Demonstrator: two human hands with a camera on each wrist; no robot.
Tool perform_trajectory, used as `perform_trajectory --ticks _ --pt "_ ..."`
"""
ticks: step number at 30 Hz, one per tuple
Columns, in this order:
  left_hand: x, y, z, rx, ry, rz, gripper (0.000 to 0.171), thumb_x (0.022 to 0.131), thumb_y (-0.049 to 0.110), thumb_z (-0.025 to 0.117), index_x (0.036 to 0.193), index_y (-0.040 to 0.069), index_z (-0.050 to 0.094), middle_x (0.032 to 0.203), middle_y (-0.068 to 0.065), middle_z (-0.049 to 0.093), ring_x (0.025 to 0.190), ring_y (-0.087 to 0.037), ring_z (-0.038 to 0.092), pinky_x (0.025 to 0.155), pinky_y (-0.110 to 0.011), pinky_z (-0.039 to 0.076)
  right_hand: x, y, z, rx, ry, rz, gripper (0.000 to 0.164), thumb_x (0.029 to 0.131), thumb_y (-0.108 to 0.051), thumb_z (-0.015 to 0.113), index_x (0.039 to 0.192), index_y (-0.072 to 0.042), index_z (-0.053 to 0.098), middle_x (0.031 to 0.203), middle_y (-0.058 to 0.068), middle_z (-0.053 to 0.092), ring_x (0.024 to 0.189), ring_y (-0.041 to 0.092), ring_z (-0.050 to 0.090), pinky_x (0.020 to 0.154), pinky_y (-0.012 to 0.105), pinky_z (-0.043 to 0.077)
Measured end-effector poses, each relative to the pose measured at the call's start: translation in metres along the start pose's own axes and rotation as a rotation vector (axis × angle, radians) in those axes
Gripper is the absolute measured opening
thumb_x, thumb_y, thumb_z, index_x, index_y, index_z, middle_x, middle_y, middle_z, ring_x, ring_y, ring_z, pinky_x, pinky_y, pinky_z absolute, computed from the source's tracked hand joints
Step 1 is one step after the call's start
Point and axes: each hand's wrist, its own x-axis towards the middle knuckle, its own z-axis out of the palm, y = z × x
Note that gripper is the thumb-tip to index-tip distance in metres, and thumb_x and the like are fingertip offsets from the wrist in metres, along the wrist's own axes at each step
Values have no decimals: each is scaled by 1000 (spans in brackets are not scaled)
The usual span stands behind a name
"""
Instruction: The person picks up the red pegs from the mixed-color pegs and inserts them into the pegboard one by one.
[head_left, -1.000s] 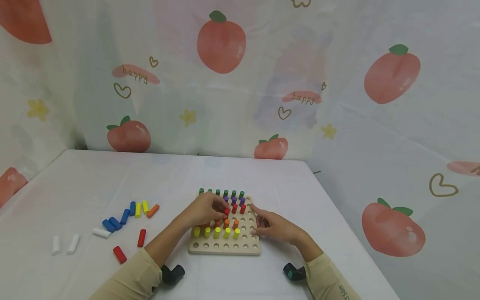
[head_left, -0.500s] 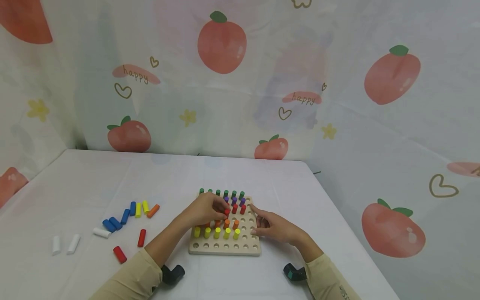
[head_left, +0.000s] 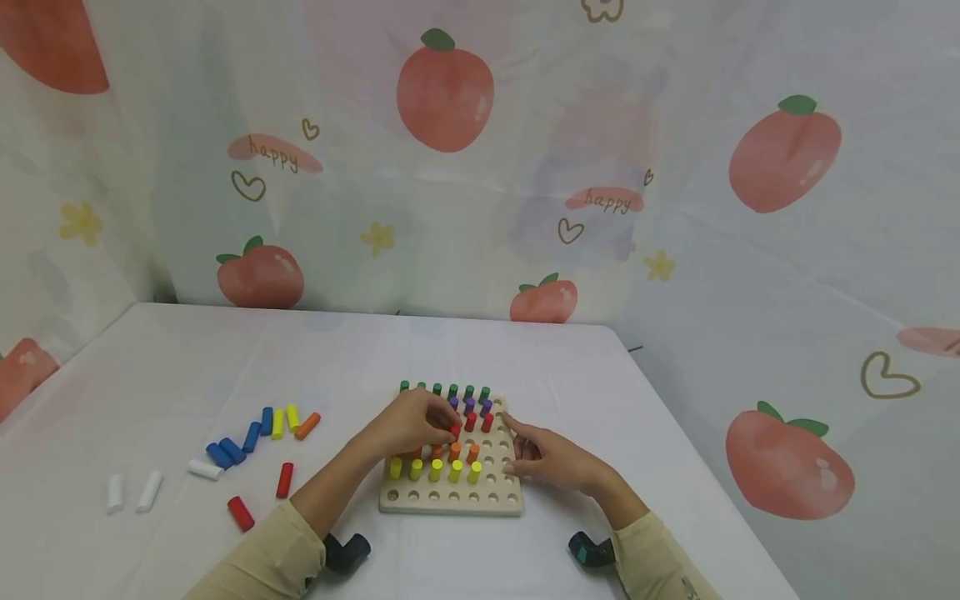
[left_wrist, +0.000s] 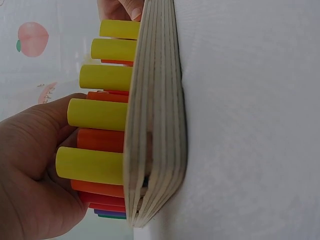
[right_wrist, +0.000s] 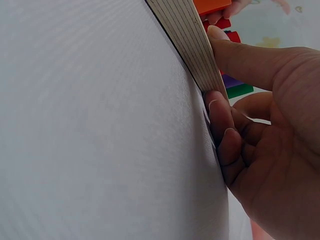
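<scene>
A wooden pegboard (head_left: 450,506) lies flat on the table, bearing rows of green, purple, red, orange and yellow pegs (head_left: 455,472). My left hand (head_left: 412,421) reaches over its left half and pinches a red peg (head_left: 455,432) at the red row; whether the peg's lower end is in a hole is hidden. In the left wrist view, yellow pegs (left_wrist: 95,165) partly cover the left hand (left_wrist: 35,160). My right hand (head_left: 553,458) grips the board's right edge. Its thumb (right_wrist: 245,60) lies on the top face and curled fingers press the side, in the right wrist view.
Loose pegs lie left of the board: several blue (head_left: 232,451), two yellow (head_left: 277,423), one orange (head_left: 307,426), two red (head_left: 241,513) and three white (head_left: 149,492). Black elbow-shaped pieces (head_left: 347,553) sit by both wrists. Fruit-print cloth (head_left: 450,208) hangs behind the white table (head_left: 570,375).
</scene>
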Motion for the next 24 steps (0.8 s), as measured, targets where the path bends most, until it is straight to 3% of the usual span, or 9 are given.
perform_trajectory --ticks 24 --pt "-1 -1 3 55 15 48 13 90 7 81 101 12 79 93 8 72 88 -12 67 87 -37 57 0 2 1 -6 3 -4 82 96 -31 77 162 -11 34 97 4 56 83 20 51 67 30 42"
